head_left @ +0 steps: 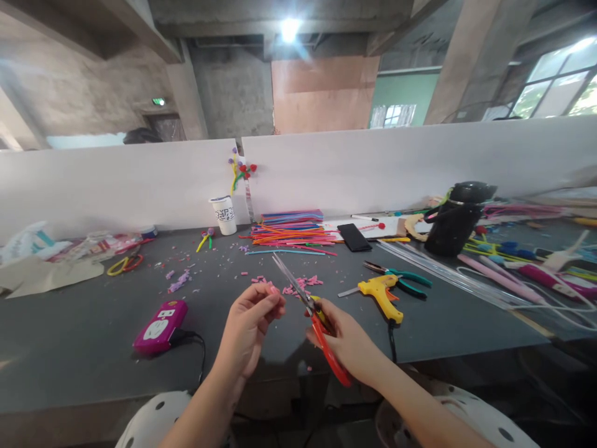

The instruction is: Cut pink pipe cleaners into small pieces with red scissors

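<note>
Over the table's front part, my left hand (252, 320) is closed in a pinch on a small pink piece (273, 290), mostly hidden by the fingertips. My right hand (349, 339) grips scissors (321, 339) by their red and yellow handles. Their blades point up and to the left, just right of my left fingertips and apart from them. Behind the blades lies a scatter of short pink cut pieces (303, 284). Farther back is a stack of colourful pipe cleaners (293, 231), with a thin blue one (285, 252) lying in front.
A yellow glue gun (381, 295) and green-handled pliers (408, 283) lie to the right, near a black phone (354, 237) and a black jug (454, 221). At left are a magenta box with a cable (161, 326) and purple scraps (180, 281). A white cup (223, 215) stands behind.
</note>
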